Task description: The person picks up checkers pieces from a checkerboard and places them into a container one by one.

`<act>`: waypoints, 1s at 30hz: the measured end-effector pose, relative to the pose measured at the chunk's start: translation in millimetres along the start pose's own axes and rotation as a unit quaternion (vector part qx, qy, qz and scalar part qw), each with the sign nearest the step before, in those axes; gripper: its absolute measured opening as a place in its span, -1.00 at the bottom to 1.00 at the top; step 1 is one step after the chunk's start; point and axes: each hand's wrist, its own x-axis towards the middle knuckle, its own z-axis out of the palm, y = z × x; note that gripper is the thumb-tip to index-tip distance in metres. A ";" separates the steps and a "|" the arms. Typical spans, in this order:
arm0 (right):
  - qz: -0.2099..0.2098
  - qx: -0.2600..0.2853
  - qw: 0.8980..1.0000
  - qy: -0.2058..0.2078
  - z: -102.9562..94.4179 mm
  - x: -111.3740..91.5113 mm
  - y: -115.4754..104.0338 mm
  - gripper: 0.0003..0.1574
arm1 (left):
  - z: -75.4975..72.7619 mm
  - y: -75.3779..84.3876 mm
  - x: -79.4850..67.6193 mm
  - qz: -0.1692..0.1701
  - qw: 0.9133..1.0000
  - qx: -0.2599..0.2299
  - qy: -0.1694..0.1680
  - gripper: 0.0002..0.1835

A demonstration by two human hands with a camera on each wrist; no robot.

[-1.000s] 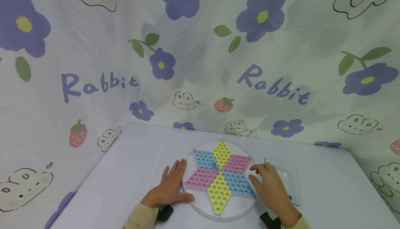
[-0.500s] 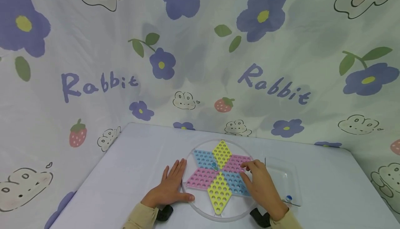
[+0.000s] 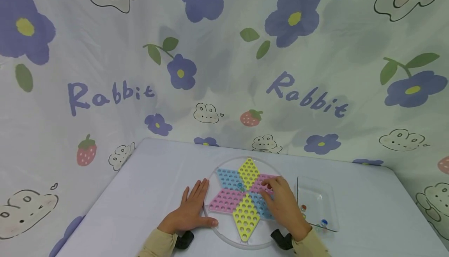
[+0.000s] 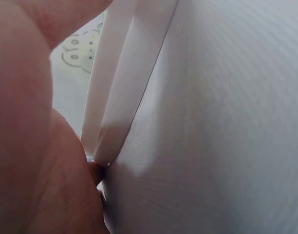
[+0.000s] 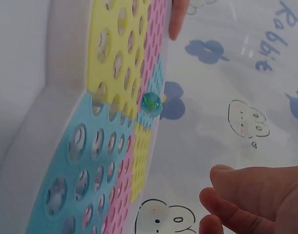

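A round Chinese checkers board point(image 3: 224, 231) with a star of yellow, pink and light-blue holed sections lies on the table. Two glass marbles point(image 3: 241, 187) sit near its centre; the right wrist view has a teal marble point(image 5: 151, 104) on the holes. My left hand point(image 3: 191, 210) rests with straight fingers at the board's left rim, thumb over the rim. Above the right pink and blue sections hovers my right hand point(image 3: 282, 204), fingers bent toward the thumb. In the right wrist view its thumb point(image 5: 251, 185) is close to the fingers; I cannot tell whether they hold anything.
A clear plastic tray point(image 3: 334, 194) stands right of the board, with a blue marble point(image 3: 324, 222), an orange-red marble point(image 3: 303, 208) and others near its front. A patterned cloth point(image 3: 224, 73) hangs behind the white table point(image 3: 140, 179).
My right hand has moved left from beside the tray to over the board, uncovering marbles in the tray. The left hand has stayed in place.
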 end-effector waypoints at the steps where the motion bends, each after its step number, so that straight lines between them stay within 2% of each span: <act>1: -0.002 0.002 1.000 0.000 1.2 0.6 -0.4 -0.77 | 0.1 0.0 -0.2 -0.001 1.000 0.000 0.000 0.38; 9: -0.026 0.017 0.999 0.006 11.4 4.7 -3.8 -0.83 | -0.5 0.8 -1.0 -0.002 1.000 -0.001 -0.002 0.38; 19: -0.010 0.023 1.000 -0.016 21.0 10.3 -12.2 -0.79 | -1.8 1.4 -0.5 -0.002 1.000 0.001 -0.002 0.38; 30: -0.032 0.031 0.999 -0.024 32.2 12.6 -16.7 -0.81 | -1.1 0.5 0.2 -0.001 1.000 0.001 -0.004 0.38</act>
